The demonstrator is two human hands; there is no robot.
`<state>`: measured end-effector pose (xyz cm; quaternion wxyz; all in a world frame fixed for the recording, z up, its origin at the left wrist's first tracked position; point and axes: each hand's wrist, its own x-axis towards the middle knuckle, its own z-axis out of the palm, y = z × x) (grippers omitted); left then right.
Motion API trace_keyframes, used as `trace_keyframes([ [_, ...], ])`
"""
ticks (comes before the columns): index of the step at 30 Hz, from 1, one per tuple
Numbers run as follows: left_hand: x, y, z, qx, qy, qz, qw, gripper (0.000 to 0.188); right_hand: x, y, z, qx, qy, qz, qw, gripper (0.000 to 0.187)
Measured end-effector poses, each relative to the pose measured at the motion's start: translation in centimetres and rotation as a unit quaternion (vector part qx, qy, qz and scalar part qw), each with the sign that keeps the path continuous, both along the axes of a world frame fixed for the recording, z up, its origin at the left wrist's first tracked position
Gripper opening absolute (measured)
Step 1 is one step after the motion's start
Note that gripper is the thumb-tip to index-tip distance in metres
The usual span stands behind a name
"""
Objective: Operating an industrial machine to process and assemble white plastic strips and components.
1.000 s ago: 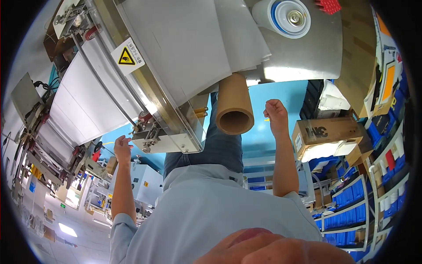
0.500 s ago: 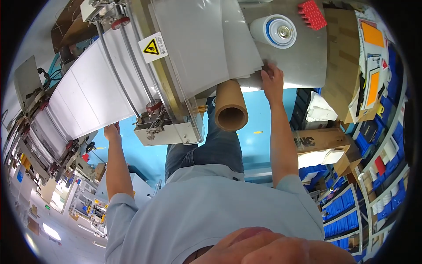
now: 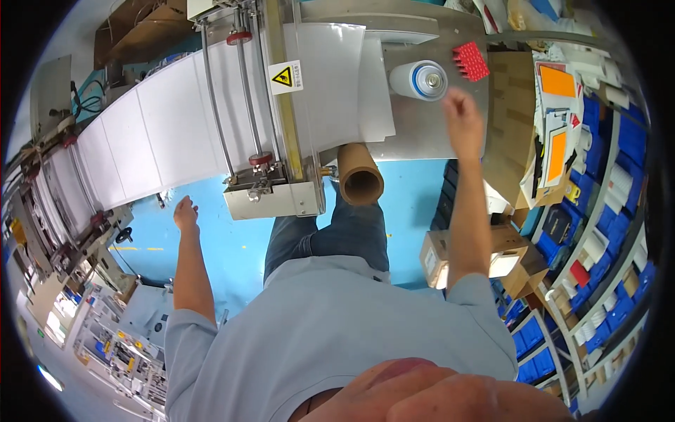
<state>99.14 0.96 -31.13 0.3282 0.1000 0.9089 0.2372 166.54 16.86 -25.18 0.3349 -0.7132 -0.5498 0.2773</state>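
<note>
My right hand [image 3: 464, 123] is raised over the grey metal table [image 3: 422, 133], just right of a white spray can [image 3: 420, 80] with a blue ring, apart from it. Its fingers are loosely bent and apart, somewhat blurred, with nothing seen in them. My left hand [image 3: 185, 214] hangs below the near edge of a long white sheet web [image 3: 165, 133], not touching it. Its fingers are apart and look empty. The web runs through a roller machine [image 3: 274, 200] and ends in overlapping sheets [image 3: 376, 91] on the table. A brown cardboard tube [image 3: 361, 169] sticks out towards me beside the machine.
A red studded block [image 3: 470, 61] lies past the can. Cardboard boxes [image 3: 510, 105] stand right of the table, another box [image 3: 436, 257] lower down. Shelves with blue bins [image 3: 605, 246] line the far right. Metal rods and red-collared rollers [image 3: 239, 38] cross the web.
My right hand has left the sheets' corner and moved up and right to beside the can. My left hand has come away from the web's edge. The view has shifted slightly.
</note>
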Motion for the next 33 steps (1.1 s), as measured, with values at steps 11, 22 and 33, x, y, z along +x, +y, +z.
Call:
trace_keyframes([
  [11,19.5,-13.0,4.7,-0.126,-0.048,0.005,0.991,0.032,-1.0,22.5,-4.8,-0.087,-0.243,0.426,0.867,0.063],
  [22,40.3,-4.2,10.0,-0.084,-0.365,-0.110,0.921,0.045,-0.2,23.9,-5.7,-0.073,-0.263,0.454,0.848,0.061],
  [33,42.9,-2.0,9.3,-0.059,-0.346,-0.064,0.934,0.058,-0.2,25.4,-6.4,-0.047,-0.247,0.475,0.843,0.058],
])
